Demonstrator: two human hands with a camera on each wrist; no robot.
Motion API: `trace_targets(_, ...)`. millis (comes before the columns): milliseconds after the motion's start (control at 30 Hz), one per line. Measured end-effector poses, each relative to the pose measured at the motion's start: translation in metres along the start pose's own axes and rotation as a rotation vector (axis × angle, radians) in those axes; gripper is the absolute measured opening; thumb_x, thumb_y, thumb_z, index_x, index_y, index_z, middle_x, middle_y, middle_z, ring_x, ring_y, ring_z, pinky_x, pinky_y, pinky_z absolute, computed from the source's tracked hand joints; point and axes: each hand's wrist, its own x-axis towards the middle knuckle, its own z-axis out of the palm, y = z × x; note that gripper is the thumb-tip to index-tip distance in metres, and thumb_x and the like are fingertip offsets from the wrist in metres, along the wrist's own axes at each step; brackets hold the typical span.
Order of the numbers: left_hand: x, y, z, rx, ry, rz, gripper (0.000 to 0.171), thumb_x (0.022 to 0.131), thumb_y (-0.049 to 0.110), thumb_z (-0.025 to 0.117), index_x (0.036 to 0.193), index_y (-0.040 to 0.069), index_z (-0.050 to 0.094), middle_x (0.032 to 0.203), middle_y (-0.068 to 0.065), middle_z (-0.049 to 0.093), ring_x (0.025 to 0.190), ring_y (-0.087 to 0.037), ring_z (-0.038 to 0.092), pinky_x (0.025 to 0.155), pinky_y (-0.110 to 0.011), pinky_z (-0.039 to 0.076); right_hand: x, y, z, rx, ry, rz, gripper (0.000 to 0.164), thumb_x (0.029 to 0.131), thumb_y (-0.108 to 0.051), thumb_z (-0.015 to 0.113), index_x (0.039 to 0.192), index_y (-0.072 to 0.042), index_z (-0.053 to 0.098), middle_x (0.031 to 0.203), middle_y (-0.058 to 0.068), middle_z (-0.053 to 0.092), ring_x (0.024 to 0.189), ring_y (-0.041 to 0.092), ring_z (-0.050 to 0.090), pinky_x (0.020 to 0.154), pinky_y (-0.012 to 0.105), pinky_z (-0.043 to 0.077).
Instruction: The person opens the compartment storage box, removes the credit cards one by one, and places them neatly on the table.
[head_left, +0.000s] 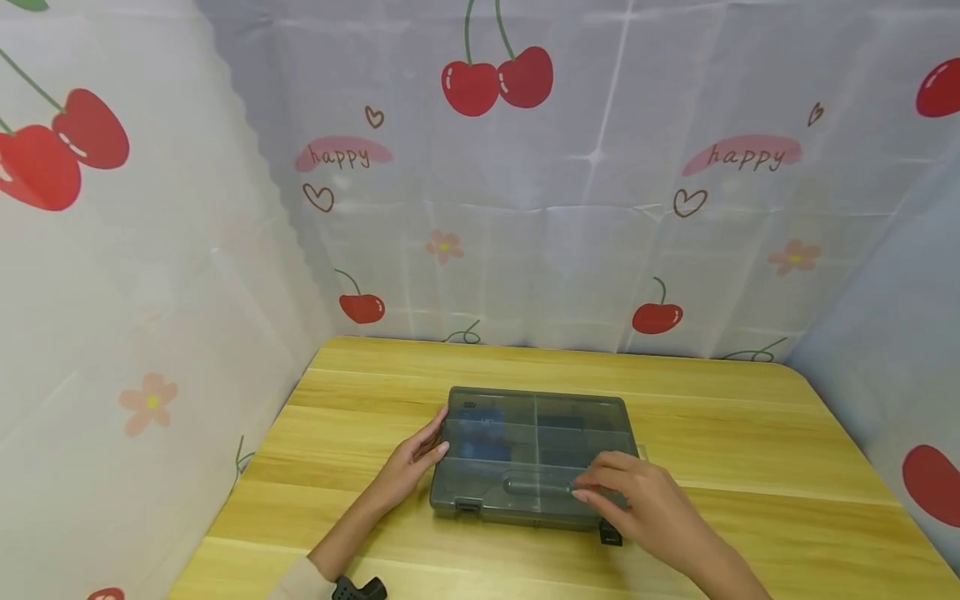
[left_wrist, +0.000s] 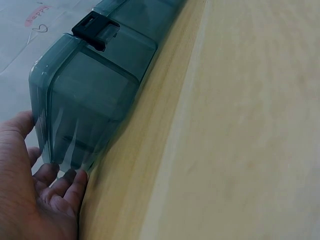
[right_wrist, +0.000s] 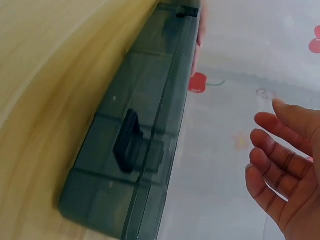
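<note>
A translucent grey-green plastic compartment box lies flat on the wooden table, lid down. My left hand grips its left side, the thumb at the lid's edge and the other fingers against the side wall; the left wrist view shows this hand at the box's corner. The left front latch lies flat against the front, while the right front latch sticks outward. Over the lid's right front part hovers my right hand, its fingers loosely bent and holding nothing. Blue things show through the lid.
The yellow wood-grain table extends around the box on all sides. Behind and to both sides hangs a pale cloth printed with cherries, flowers and hearts. A black strap device sits on the left wrist.
</note>
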Motion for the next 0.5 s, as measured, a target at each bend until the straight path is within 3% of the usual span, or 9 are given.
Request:
trace_targets(267,0.003,0.002,-0.001,0.014,0.002,0.004,0.06,0.108,0.033,0.052,0.162,0.029,0.025,0.166,0.008,0.021,0.151,-0.022,0.026,0.119,-0.036,0.029,0.013,-0.008,0.02,0.046,0.051,-0.053,0.021,0.081,-0.006,0.084,0.099,-0.015,0.079,0.091,-0.011,0.065,0.075,-0.003,0.062,0.061,0.015,0.054)
trace_targets(500,0.0,-0.001,0.001,0.006,0.007,-0.019,0.061,0.107,0.035,0.052,0.161,0.031,0.025,0.166,0.009,0.021,0.15,-0.02,0.028,0.118,-0.029,0.03,0.016,-0.015,0.039,0.135,0.061,-0.035,0.021,0.083,-0.007,0.083,0.101,-0.015,0.077,0.092,-0.012,0.064,0.073,-0.004,0.058,0.058,0.016,0.053)
